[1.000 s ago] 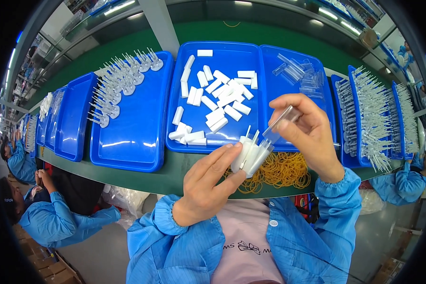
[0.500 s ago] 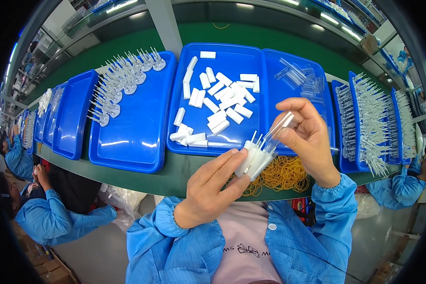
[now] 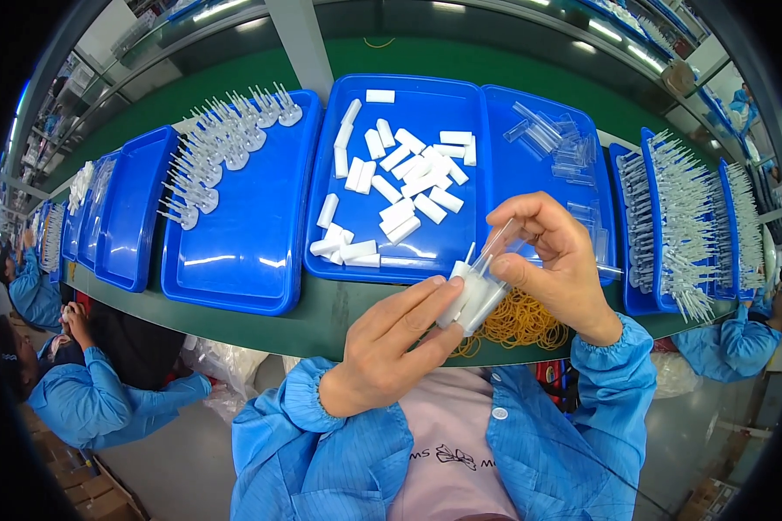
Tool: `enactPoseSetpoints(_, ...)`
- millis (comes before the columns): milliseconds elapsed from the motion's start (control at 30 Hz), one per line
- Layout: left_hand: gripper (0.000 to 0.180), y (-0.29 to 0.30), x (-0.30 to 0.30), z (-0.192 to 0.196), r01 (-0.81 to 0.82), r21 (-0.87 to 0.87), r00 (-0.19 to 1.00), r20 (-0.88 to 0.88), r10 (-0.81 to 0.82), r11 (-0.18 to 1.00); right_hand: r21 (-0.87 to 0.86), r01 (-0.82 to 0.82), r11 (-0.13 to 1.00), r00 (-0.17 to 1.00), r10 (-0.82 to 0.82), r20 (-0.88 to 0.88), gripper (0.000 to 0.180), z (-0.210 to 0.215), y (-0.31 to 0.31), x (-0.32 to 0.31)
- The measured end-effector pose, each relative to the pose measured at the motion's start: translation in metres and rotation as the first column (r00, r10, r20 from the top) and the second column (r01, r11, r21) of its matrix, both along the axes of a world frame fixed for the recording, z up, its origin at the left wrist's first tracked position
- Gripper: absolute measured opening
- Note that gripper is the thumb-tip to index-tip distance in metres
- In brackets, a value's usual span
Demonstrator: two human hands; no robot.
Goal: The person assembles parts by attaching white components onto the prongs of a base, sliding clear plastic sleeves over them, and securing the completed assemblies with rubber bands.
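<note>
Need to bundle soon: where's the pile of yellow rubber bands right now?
In the head view, the yellow rubber bands lie on the green table at its near edge, right of centre, just under the right hand and below the middle blue tray.

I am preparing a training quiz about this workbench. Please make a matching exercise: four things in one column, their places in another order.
Things:
1. white blocks
2. rubber bands
3. clear caps
4. white bundle

Places:
A. loose on the green table, near the right wrist
B. middle blue tray
C. between both hands
D. blue tray right of the middle one

Pairs: 1-B, 2-A, 3-D, 4-C
</note>
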State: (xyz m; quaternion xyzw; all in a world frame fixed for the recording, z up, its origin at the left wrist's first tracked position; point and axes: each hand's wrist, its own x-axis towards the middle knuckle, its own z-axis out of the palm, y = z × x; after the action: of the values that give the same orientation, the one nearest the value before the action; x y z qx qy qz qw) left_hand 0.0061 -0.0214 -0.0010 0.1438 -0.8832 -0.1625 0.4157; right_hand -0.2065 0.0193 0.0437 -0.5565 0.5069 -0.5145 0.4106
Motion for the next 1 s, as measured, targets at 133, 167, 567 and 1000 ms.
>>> enactPoseSetpoints(133,0.029,0.000,0.004,-0.002,0.092,0.055,0.996,-0.020,-0.091,0.994,0.023,-0.058,0.998,0.995,0.056,0.077,0.032,0.001,0.000,-0.002)
enactPoseSetpoints(167,0.029,0.000,0.004,-0.002,0.093,0.055,0.996,-0.019,-0.092,0.994,0.036,-0.064,0.997,0.996,0.061,0.069,0.031,0.002,0.001,-0.002)
enactPoseSetpoints(567,0.025,0.001,0.006,0.000,0.037,0.027,0.997,-0.062,-0.036,0.999,0.116,-0.056,0.992,0.988,0.072,-0.139,0.029,0.015,0.007,-0.019)
enactPoseSetpoints(1000,0.026,0.001,0.007,-0.001,0.119,-0.085,0.992,-0.031,-0.122,0.989,-0.005,-0.030,1.000,0.965,0.028,-0.259,0.013,0.014,0.020,-0.012)
